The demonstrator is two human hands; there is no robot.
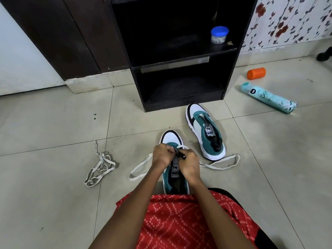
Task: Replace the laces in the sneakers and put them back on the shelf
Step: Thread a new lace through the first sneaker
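Head view looks down on a person sitting on a tiled floor (53,126), both hands bunched over the near sneaker (172,138), which lies toe-away between the knees. The left hand (161,156) and right hand (190,163) have their fingers curled tight at the lower eyelets, each pinching part of the white lace (139,170). A small dark piece shows between the fingertips (perhaps the lace tip, too small to tell). The lace already crosses the toe end and trails out in a loop on either side of the shoe. The second sneaker (204,129) sits unlaced just in front of the black shelf unit (179,51), its tongue exposed. A tangle of loose laces (100,166) lies well apart to the left.

Lacing looks barely begun, so the risks are mostly ahead. The flat lace could twist as it goes through an eyelet and sit ridged. The two loops look unequal, so one end may run short at the top. With both hands on the lace and none on the shoe, a firm tug could slide the sneaker on the smooth tile. The loose tangle could also be mistaken for the fresh lace.
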